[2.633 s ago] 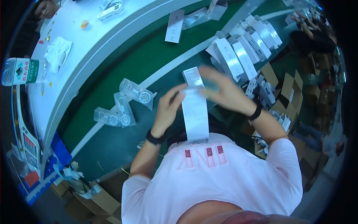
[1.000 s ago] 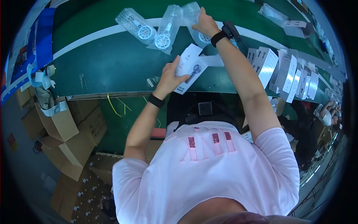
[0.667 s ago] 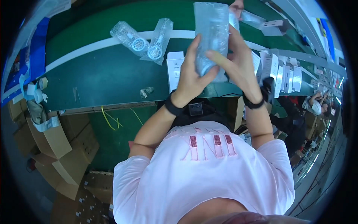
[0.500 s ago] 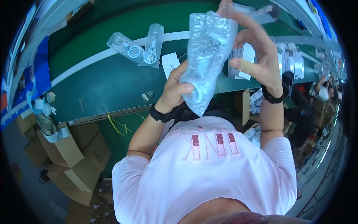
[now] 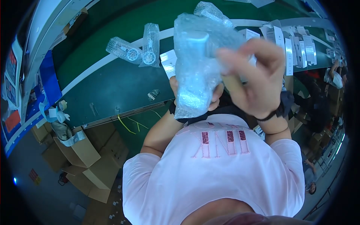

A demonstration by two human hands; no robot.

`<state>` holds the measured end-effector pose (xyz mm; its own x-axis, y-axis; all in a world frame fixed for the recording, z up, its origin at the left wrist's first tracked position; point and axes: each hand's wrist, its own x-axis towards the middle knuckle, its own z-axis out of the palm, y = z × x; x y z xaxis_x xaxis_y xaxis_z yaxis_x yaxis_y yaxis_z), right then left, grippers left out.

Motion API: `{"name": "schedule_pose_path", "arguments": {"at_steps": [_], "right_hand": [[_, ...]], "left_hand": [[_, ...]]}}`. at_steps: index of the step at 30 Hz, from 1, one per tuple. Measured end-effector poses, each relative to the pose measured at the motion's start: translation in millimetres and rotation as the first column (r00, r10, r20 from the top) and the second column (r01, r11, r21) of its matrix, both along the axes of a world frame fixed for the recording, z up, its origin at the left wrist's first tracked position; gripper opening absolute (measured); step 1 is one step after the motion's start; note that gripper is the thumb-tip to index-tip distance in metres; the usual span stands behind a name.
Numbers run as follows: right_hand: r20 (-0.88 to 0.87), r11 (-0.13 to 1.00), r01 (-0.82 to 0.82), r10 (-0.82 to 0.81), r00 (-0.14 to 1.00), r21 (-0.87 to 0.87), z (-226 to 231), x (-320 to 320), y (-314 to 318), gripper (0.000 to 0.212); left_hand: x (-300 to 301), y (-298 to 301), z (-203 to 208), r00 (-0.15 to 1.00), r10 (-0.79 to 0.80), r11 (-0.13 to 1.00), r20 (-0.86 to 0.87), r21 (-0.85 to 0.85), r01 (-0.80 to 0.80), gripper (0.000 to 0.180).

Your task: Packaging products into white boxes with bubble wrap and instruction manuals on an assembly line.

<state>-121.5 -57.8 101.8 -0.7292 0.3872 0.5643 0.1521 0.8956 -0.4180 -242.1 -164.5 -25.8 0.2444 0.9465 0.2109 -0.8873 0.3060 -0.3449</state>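
A clear bubble-wrap bag (image 5: 195, 71) stands nearly upright in front of my chest, with a pale, rounded object showing faintly inside. My left hand (image 5: 216, 96) grips it from behind near its lower end; the thumb and fingertips show at either side and the palm is hidden. My right hand (image 5: 258, 84) is at the bag's right side, fingers bent toward the plastic. Motion smears those fingertips, so I cannot make out whether they pinch the bag. Two bubble-wrapped devices with round heads (image 5: 149, 56) lie to the left on the green bench (image 5: 112, 86).
Another bubble-wrap bundle (image 5: 213, 13) lies beyond the bag. A small white box (image 5: 168, 62) is just left of it, and several white cartons (image 5: 300, 50) stand at the right. Tape rolls (image 5: 56, 112) sit at the bench's left end above open cardboard boxes (image 5: 86, 150).
The bag has shifted a little left and turned, so the pale object shows more clearly. My left hand has moved behind it. My right hand has come down from the bag's top to its side.
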Motion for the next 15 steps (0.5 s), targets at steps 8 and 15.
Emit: {"name": "schedule_pose_path", "arguments": {"at_steps": [8, 15], "right_hand": [[-0.011, -0.205, -0.106, -0.418, 0.909, -0.973, -112.4, 24.5, 42.7, 0.041], [-0.177, 0.069, -0.173, -0.634, 0.753, -0.982, -101.8, 27.1, 102.2, 0.029]], "left_hand": [[-21.6, -20.8, -42.5, -0.532, -0.133, 0.921, -0.836, 0.094, -0.378, 0.093], [-28.3, -20.5, -115.1, -0.728, -0.627, 0.746, -0.278, 0.056, -0.664, 0.113]]}}
